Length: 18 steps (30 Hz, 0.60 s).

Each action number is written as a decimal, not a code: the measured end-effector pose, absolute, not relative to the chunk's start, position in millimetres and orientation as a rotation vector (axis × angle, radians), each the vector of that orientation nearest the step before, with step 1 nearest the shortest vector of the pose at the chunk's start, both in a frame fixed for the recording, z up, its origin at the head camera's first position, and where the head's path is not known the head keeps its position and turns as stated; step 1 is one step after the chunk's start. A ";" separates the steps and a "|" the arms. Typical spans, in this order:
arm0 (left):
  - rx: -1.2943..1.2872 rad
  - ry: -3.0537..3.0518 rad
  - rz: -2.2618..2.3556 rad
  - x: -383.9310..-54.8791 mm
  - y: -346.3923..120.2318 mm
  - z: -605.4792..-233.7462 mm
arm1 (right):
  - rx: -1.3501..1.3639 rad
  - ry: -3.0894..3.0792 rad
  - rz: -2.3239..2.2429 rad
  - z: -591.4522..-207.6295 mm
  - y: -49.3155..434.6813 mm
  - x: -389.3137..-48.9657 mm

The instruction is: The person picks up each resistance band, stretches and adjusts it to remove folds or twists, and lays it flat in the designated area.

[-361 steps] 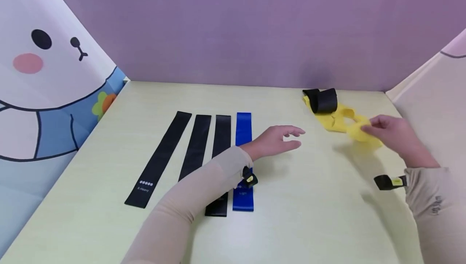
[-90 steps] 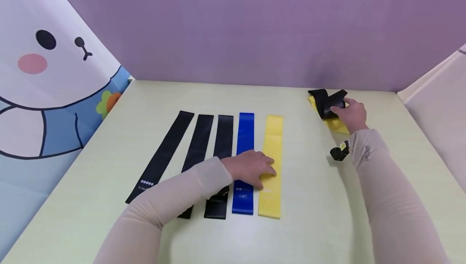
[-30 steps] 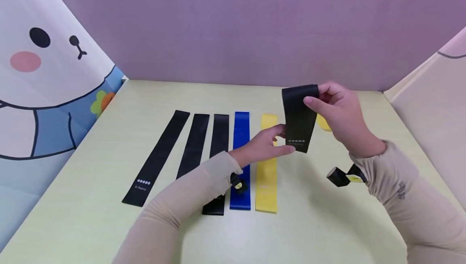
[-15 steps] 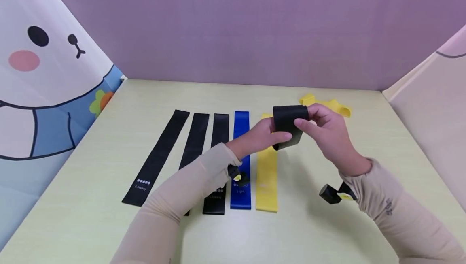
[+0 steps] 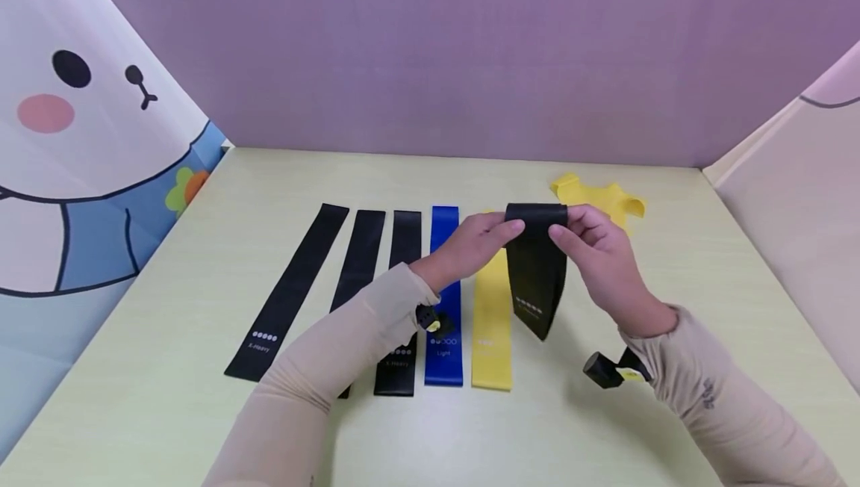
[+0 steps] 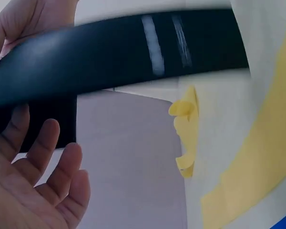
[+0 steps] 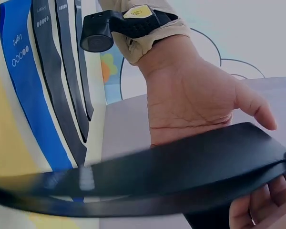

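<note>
A black resistance band (image 5: 534, 270) is held up above the table, its top folded over and its lower end, with white dots, hanging down. My right hand (image 5: 608, 267) pinches its upper right edge between thumb and fingers. At the upper left edge is my left hand (image 5: 463, 244): its thumb is straight, and its fingers reach behind the band. In the left wrist view, the left fingers (image 6: 69, 167) bend loosely beside the black strip. The right wrist view shows the left thumb standing off the band.
Left of centre, several black bands (image 5: 292, 285) lie flat in a row, followed by a blue "Light" band (image 5: 443, 367) and a yellow band (image 5: 493, 323). A crumpled yellow band (image 5: 601, 196) lies at the back right, before the purple backdrop (image 5: 430, 54).
The right hand took the black band off the yellow heap and brought it left to the other hand. Its lower end now hangs unfolded. Earlier, a yellow band was laid beside the blue one.
</note>
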State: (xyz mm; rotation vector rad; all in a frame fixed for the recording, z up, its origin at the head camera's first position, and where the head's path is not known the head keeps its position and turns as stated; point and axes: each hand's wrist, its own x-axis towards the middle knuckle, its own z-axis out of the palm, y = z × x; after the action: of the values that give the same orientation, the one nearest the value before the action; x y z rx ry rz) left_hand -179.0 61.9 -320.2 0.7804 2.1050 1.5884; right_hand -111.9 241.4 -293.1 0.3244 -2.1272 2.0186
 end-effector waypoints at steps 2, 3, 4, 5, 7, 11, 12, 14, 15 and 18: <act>0.799 2.066 1.580 -179.0 61.3 -320.8 | 0.357 -2.122 2.068 -296.4 241.7 -112.2; 0.818 2.044 1.583 -179.1 61.3 -320.9 | 0.371 -2.111 2.105 -298.4 241.7 -112.2; 0.836 2.013 1.595 -179.4 61.4 -321.2 | 0.384 -2.096 2.145 -300.5 241.7 -112.3; 0.855 1.976 1.615 -179.7 61.6 -321.5 | 0.396 -2.084 2.180 -302.6 241.5 -112.3; 0.861 1.916 1.664 -180.3 62.2 -321.5 | 0.411 -2.063 2.238 -306.7 241.1 -112.4; 0.723 1.814 1.836 -182.1 64.5 -319.5 | 0.384 -2.034 2.331 -313.1 240.2 -112.7; 0.678 1.792 1.883 -182.8 65.5 -318.8 | 0.370 -2.027 2.358 -314.3 240.4 -113.0; 0.615 1.738 1.965 -184.3 68.6 -317.2 | 0.343 -2.022 2.414 -316.3 241.6 -113.5; 0.596 1.710 2.000 -185.0 70.7 -316.5 | 0.332 -2.023 2.445 -317.1 242.5 -113.9; 0.611 1.674 2.059 -186.3 76.0 -315.6 | 0.308 -2.053 2.519 -320.1 245.4 -115.6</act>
State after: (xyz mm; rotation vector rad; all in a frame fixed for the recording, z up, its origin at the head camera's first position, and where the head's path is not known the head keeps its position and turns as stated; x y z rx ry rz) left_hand -186.3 76.0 -315.6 0.6114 1.6736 2.0585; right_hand -115.6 245.4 -320.1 0.3077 -2.0533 2.5194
